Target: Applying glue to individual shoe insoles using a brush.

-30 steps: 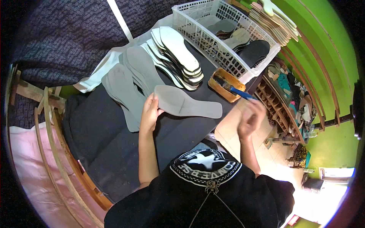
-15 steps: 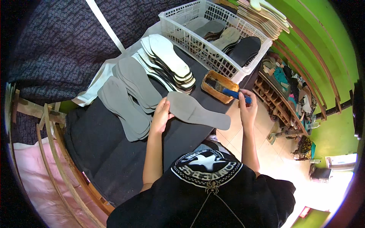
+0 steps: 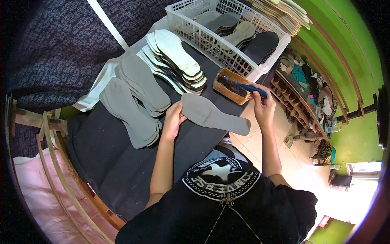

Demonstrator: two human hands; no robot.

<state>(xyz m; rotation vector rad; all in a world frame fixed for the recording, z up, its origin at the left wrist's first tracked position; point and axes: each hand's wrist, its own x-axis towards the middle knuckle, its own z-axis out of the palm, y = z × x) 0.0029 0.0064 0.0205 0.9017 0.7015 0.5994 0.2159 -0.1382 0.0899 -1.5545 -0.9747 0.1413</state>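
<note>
My left hand is closed on the wide end of a grey insole, its narrow end pointing right over the table edge. In my right hand is a brush with a blue handle. Its head reaches down into a tan, open-topped tub with a dark, stained inside; the bristles are hard to make out. To the left of the held insole lie two overlapping piles of grey insoles. Behind them is a pile of white insoles with dark layers at their edges.
A white plastic crate at the back holds stacks of grey, beige and black insoles. Beside it rises a pile of cream sole-shaped pieces. Wooden rails run along the left. A wooden rack with cloth scraps stands at right.
The brush has tipped to a steeper slant, its head deeper in the tub. The insole has stayed in my left hand, shifting slightly to the right. The whole view has shifted a little.
</note>
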